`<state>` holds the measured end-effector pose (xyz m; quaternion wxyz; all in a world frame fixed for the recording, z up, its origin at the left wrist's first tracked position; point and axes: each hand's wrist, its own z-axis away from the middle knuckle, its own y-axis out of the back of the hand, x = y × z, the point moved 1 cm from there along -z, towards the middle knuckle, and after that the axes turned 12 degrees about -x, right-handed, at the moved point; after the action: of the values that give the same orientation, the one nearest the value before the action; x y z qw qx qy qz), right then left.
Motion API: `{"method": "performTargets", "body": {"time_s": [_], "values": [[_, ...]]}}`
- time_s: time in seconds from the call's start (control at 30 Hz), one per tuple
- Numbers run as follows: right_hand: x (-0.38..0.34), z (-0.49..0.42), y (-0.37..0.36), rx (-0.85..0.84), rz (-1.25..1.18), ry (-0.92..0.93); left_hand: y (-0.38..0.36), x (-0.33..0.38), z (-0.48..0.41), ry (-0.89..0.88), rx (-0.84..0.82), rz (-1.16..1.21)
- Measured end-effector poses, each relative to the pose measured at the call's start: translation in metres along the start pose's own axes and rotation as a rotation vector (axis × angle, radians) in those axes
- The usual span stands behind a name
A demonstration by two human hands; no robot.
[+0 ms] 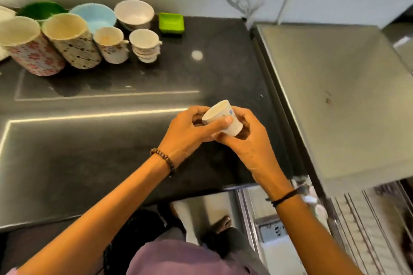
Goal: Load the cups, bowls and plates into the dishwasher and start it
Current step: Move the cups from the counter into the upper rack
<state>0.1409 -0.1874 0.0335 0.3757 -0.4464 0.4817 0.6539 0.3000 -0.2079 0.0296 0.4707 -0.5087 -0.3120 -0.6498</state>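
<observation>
Warm, rather dim light comes from overhead: a round glare spot (197,55) and bright streaks gleam on my dark countertop (67,152). The small cup (218,114) I hold looks sharpest. The cups (67,42) along the far left edge have ragged, smeared rims; the dishwasher rack (368,219) at lower right is blurred.

Open counter (67,163) stretches across front and middle; cups (71,47) and bowls (134,15) (packed close, some touching) block the far-left corner.

Glossy dark stone counter (89,140), brushed steel top (335,96).
</observation>
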Motion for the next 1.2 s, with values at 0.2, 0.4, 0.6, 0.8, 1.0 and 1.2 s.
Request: {"method": "performTargets", "body": {"time_s": [0.2, 0.4, 0.6, 0.8, 1.0, 1.2], "values": [[0.032, 0.082, 0.059, 0.157, -0.059, -0.034, -0.095, -0.001, 0.009, 0.014, -0.198, -0.077], [0.069, 0.176, 0.13, 0.23, -0.15, -0.042, -0.214, -0.012, 0.032, 0.056, -0.303, -0.078], [0.128, 0.261, 0.198, 0.235, -0.222, -0.109, -0.324, -0.051, 0.034, 0.124, -0.401, -0.194], [0.205, 0.313, 0.243, 0.238, -0.21, -0.251, -0.399, -0.107, 0.013, 0.223, -0.502, -0.505], [0.279, 0.337, 0.269, 0.265, -0.021, -0.459, -0.422, -0.162, 0.001, 0.332, -0.689, -0.931], [0.344, 0.342, 0.285, 0.24, 0.09, -0.677, -0.413, -0.2, -0.005, 0.349, -0.867, -1.412]]}}
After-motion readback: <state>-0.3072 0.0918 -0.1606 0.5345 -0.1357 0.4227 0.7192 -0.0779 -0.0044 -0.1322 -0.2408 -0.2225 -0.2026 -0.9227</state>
